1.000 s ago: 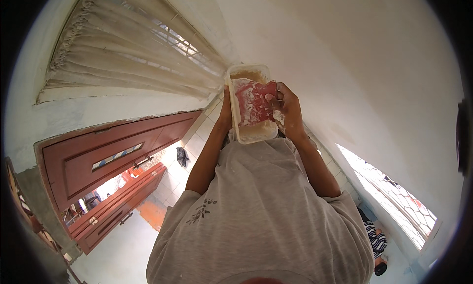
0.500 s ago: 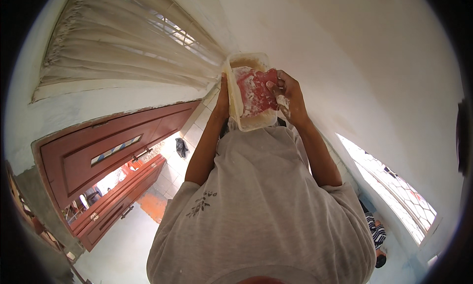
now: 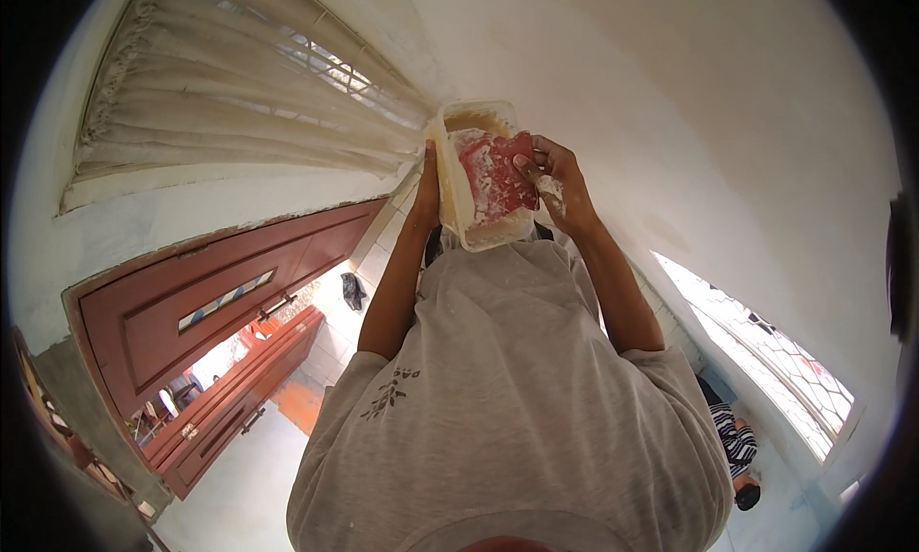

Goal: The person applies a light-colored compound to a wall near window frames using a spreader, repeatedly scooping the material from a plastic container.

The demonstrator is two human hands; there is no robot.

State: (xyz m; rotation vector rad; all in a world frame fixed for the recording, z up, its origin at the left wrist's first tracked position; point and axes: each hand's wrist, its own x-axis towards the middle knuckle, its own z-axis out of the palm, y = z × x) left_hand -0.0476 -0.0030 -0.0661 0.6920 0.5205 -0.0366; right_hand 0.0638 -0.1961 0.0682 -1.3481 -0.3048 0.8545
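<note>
In front of my chest is a translucent rectangular plastic tub (image 3: 496, 236), its inside smeared with whitish paste. My left hand (image 3: 429, 190) grips the tub along its left wall; most of the fingers are hidden behind it. A flat red scraper (image 3: 500, 177), streaked with white paste, lies across the tub's opening. Its right edge is pinched between the thumb and fingers of my right hand (image 3: 563, 190). White paste sticks to that hand near the thumb.
A curtained window (image 3: 258, 83) is at upper left, above a reddish-brown door (image 3: 172, 308) that stands ajar. A pale wall (image 3: 670, 121) rises ahead and to the right. At lower right, a person in striped clothing (image 3: 735, 442) is near a window with a grille (image 3: 766, 351).
The tub, the scraper and both hands have shifted slightly left in the picture. My grips on the tub and the scraper look the same.
</note>
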